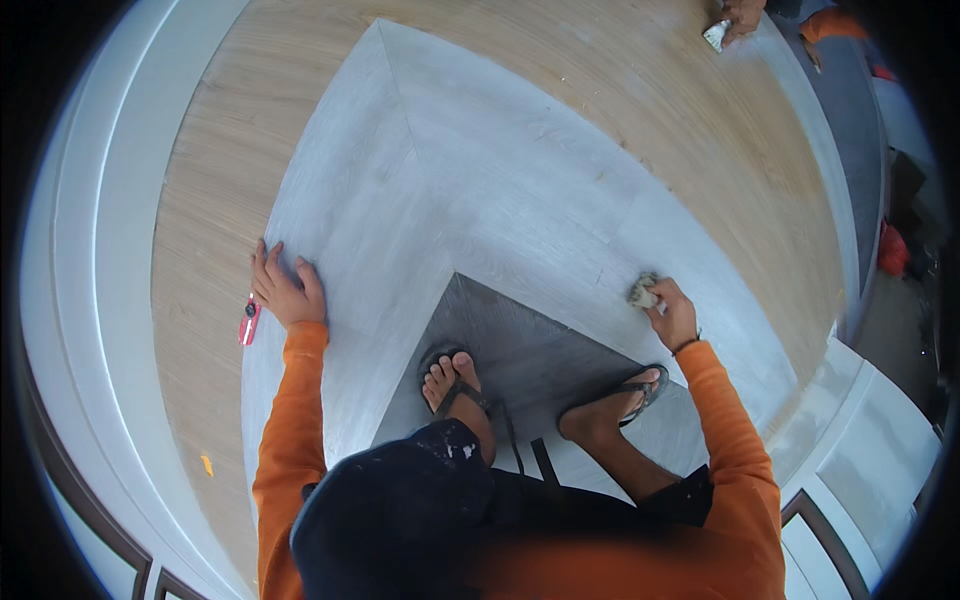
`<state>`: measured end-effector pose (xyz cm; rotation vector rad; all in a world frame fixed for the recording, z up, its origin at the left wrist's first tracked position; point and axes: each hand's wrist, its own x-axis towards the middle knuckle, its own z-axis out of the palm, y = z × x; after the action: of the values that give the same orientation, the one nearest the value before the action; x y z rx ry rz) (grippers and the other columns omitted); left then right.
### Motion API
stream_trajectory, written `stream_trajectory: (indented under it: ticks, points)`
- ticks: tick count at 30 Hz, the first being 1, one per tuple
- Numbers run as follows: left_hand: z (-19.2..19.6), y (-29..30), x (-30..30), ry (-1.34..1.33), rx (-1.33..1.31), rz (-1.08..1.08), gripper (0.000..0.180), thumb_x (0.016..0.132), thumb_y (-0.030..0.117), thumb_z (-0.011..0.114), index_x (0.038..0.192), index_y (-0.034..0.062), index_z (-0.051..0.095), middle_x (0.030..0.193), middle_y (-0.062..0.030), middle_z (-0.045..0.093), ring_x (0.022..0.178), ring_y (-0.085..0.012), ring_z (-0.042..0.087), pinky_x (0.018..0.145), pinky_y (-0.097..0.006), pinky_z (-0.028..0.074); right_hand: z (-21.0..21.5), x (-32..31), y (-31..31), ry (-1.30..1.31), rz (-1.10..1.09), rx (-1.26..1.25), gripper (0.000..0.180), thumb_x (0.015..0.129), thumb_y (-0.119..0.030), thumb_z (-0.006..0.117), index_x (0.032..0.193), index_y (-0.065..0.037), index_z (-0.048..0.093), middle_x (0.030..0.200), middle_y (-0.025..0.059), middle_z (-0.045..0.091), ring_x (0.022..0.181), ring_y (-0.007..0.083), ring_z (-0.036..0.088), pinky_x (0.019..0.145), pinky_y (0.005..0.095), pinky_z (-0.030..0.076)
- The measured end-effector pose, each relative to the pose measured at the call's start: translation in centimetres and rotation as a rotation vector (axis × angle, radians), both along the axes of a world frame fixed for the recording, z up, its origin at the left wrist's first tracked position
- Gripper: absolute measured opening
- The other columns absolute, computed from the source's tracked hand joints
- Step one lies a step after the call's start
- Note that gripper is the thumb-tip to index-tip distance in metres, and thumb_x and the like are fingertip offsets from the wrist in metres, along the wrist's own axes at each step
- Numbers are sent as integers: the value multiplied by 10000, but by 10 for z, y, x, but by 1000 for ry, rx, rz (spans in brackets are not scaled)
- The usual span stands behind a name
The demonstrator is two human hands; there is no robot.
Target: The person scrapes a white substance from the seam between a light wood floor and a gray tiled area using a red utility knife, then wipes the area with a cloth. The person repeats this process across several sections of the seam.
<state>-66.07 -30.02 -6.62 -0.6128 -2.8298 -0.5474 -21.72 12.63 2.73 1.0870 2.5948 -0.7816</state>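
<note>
My left hand (pixel 288 292) rests with fingers spread at the left edge of a pale grey wood-grain floor strip (pixel 350 200). Just beside its wrist, on the tan wood-grain strip, lies a small red tool (pixel 249 320) with a dark round knob, seemingly a utility knife. On the right, my right hand (pixel 674 316) is closed on a crumpled, dirty whitish rag (pixel 643 290), pressed against the pale grey strip. A whitish, smeared film shows on the surface around that rag.
My sandalled feet (pixel 455 385) stand on a dark grey corner panel (pixel 500 340). At the upper right, another person's hand (pixel 742 16) holds a whitish wad (pixel 716 36). White moulded walls (pixel 120 200) curve along the left. A yellow scrap (pixel 207 466) lies lower left.
</note>
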Motion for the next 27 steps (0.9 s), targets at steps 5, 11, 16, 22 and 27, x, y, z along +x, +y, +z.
stream_trajectory:
  ticks: [5,11,16,22,27]
  points:
    - [9,0,-3,-6,3,-10,426,944,248,597,1328,64,594,1544,-171,500,1453,-415,385,1195,-546,226,-21,-7,-8,245,208,216,400,768,85,698,1140,-54,656,1096,170,652,996,379,669,817,401,559]
    - [13,-4,-1,-104,-25,-6,436,938,257,602,1326,60,591,1575,-178,457,1471,-432,351,1199,-584,196,-24,-146,-3,312,343,1,405,748,76,687,1124,-73,674,1107,150,658,988,372,680,845,428,573]
    - [10,-7,-5,-109,-11,-29,479,927,272,612,1358,67,570,1593,-182,434,1480,-442,337,1202,-607,174,-53,-374,-49,555,496,5,220,834,-35,708,1043,-89,665,1061,109,643,933,359,661,785,449,551]
    - [13,-5,0,-72,2,-13,461,926,256,622,1346,71,591,1568,-174,474,1472,-437,363,1192,-603,223,-50,-518,-95,322,439,85,162,849,-169,767,946,-82,669,1016,108,647,923,372,660,819,469,538]
    - [11,2,-1,72,32,-43,387,942,224,628,1296,69,635,1524,-155,533,1443,-421,417,1175,-586,275,-43,-410,-74,375,250,29,191,855,-177,772,990,-98,663,1052,90,653,993,351,658,851,463,538]
